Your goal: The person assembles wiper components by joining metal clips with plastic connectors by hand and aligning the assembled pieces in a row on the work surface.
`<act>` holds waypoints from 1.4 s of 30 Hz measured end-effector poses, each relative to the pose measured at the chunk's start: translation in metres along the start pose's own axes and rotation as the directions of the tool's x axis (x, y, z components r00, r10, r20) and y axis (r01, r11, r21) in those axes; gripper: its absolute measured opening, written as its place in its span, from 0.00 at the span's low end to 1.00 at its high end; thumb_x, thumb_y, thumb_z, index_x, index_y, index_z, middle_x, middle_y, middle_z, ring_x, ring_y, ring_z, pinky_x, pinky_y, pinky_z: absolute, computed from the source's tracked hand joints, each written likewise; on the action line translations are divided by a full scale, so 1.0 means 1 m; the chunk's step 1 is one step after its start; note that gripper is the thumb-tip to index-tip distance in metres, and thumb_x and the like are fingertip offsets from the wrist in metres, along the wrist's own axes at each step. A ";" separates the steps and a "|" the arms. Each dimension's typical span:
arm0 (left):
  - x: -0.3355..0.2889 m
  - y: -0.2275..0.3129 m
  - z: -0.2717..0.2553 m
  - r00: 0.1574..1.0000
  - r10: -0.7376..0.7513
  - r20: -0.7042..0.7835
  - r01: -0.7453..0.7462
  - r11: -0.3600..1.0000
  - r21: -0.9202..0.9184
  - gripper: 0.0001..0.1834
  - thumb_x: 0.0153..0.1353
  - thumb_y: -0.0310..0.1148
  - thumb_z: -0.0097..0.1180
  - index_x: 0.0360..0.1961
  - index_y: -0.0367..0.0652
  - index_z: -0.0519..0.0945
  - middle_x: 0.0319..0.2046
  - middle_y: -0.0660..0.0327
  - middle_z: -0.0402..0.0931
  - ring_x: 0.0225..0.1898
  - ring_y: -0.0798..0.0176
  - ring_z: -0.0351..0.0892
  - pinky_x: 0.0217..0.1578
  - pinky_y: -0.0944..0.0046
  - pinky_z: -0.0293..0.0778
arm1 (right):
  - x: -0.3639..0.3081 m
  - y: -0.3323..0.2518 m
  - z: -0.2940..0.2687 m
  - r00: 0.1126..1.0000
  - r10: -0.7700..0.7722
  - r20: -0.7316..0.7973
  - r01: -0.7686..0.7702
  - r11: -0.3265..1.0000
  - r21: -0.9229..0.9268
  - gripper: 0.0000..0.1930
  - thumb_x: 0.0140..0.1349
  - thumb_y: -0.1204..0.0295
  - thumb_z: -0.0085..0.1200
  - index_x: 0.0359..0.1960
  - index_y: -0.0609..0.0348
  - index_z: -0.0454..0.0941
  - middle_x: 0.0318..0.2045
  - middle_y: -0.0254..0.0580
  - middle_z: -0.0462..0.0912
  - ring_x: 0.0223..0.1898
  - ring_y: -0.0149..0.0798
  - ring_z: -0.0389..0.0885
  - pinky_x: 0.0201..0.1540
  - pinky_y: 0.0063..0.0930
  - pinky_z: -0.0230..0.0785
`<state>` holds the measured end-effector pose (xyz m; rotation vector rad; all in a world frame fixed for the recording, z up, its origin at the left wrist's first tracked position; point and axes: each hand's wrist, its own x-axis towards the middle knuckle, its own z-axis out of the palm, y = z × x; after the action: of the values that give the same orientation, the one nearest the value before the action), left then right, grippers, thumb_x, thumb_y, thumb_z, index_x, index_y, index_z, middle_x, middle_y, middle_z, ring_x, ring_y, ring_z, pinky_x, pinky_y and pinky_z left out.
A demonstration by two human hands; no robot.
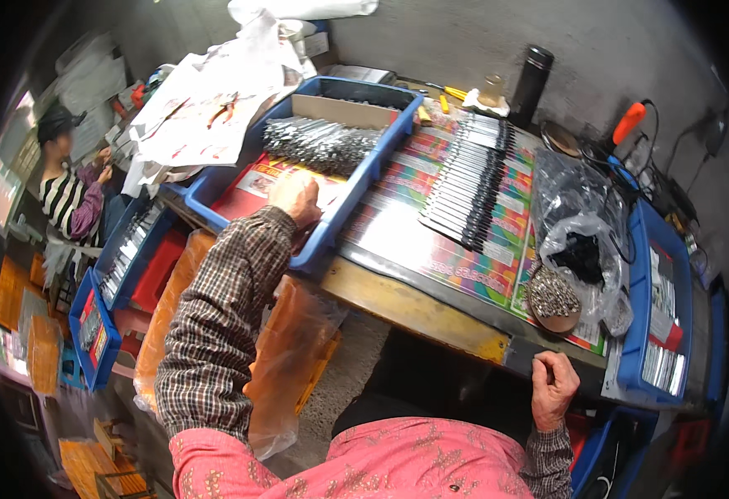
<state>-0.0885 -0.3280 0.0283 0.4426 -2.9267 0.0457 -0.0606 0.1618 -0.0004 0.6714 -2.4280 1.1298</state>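
My left hand (296, 200) reaches into a large blue plastic bin (321, 241), over a printed red and yellow sheet in its near part. Its fingers are curled, and what they hold, if anything, is hidden. Just beyond it, a heap of slim silvery and black rods (319, 143) lies against a cardboard divider (339, 111). My right hand (554, 387) is closed just off the bench's front edge, its fingers bent in; I cannot make out anything in them. A neat row of slim black-and-silver rods (472, 183) lies on the colourful printed mat (406, 200).
Small metal parts (552, 293) fill a round dish beside a clear plastic bag (614, 287). Another blue bin (680, 279) stands at right. A black flask (534, 83) and an orange-handled tool (629, 123) are at the back. Pliers (225, 111) lie on white cloth. Another person (69, 183) sits at far left.
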 end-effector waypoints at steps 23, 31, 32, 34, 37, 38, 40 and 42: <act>0.023 -0.071 0.032 0.972 0.125 -0.201 -0.162 0.971 -0.178 0.20 0.46 0.40 0.66 0.20 0.36 0.69 0.16 0.54 0.69 0.21 0.55 0.71 0.24 0.56 0.64 | 0.035 0.041 -0.156 0.978 -0.060 -0.202 -0.011 0.942 -0.334 0.04 0.57 0.80 0.57 0.33 0.65 0.77 0.27 0.45 0.80 0.25 0.41 0.79 0.28 0.31 0.70; 0.020 -0.068 0.021 0.975 0.011 -0.222 -0.096 0.921 -0.379 0.05 0.51 0.24 0.56 0.29 0.36 0.75 0.22 0.56 0.76 0.25 0.65 0.78 0.28 0.62 0.72 | 0.061 0.133 -0.226 0.963 0.228 -0.143 -0.266 0.731 -0.628 0.08 0.58 0.70 0.54 0.35 0.61 0.80 0.32 0.49 0.80 0.36 0.51 0.80 0.39 0.42 0.70; 0.021 -0.069 0.021 0.977 -0.030 -0.209 -0.069 0.890 -0.451 0.05 0.51 0.23 0.55 0.31 0.36 0.76 0.24 0.56 0.77 0.26 0.67 0.78 0.28 0.64 0.72 | 0.062 0.144 -0.229 0.963 0.229 -0.144 -0.268 0.731 -0.628 0.08 0.58 0.70 0.54 0.35 0.61 0.80 0.32 0.49 0.80 0.36 0.51 0.80 0.39 0.42 0.70; 0.015 -0.048 0.001 0.992 -0.081 -0.098 0.034 0.912 -0.410 0.05 0.55 0.23 0.55 0.33 0.37 0.77 0.26 0.58 0.78 0.27 0.71 0.77 0.27 0.68 0.71 | 0.063 0.155 -0.229 0.957 0.284 -0.052 -0.239 0.677 -0.696 0.09 0.57 0.70 0.55 0.38 0.59 0.81 0.33 0.50 0.80 0.40 0.52 0.79 0.43 0.44 0.69; 0.018 -0.063 0.013 0.952 -0.100 -0.288 -0.083 0.824 -0.560 0.04 0.64 0.28 0.54 0.36 0.39 0.77 0.27 0.66 0.75 0.28 0.73 0.72 0.29 0.71 0.68 | 0.063 0.161 -0.227 0.942 0.333 -0.024 -0.252 0.660 -0.708 0.11 0.57 0.70 0.55 0.41 0.58 0.81 0.36 0.50 0.79 0.41 0.52 0.79 0.45 0.44 0.70; 0.015 -0.071 0.012 0.947 -0.109 -0.302 -0.071 0.847 -0.527 0.05 0.64 0.29 0.55 0.39 0.39 0.77 0.28 0.67 0.75 0.29 0.74 0.70 0.30 0.72 0.68 | 0.064 0.162 -0.227 0.936 0.350 -0.016 -0.255 0.649 -0.717 0.12 0.56 0.70 0.56 0.41 0.57 0.81 0.37 0.50 0.79 0.42 0.51 0.79 0.46 0.44 0.70; 0.005 -0.050 -0.003 0.932 -0.141 -0.335 -0.076 0.825 -0.560 0.07 0.66 0.29 0.54 0.41 0.38 0.77 0.30 0.67 0.76 0.31 0.75 0.71 0.33 0.73 0.69 | 0.066 0.163 -0.226 0.912 0.410 -0.002 -0.290 0.641 -0.711 0.11 0.56 0.69 0.56 0.41 0.57 0.81 0.38 0.50 0.79 0.43 0.51 0.79 0.46 0.43 0.70; -0.003 -0.031 -0.013 0.908 -0.107 -0.405 -0.141 0.833 -0.536 0.07 0.66 0.28 0.53 0.41 0.37 0.77 0.31 0.66 0.76 0.32 0.75 0.71 0.35 0.73 0.69 | 0.066 0.164 -0.227 0.885 0.466 0.013 -0.322 0.632 -0.705 0.11 0.56 0.69 0.56 0.41 0.56 0.81 0.38 0.49 0.79 0.43 0.50 0.79 0.47 0.42 0.70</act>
<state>-0.0743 -0.3557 0.0406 0.2616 -2.3572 -0.6191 -0.1766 0.4151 0.0718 -0.0166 -2.9641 0.1809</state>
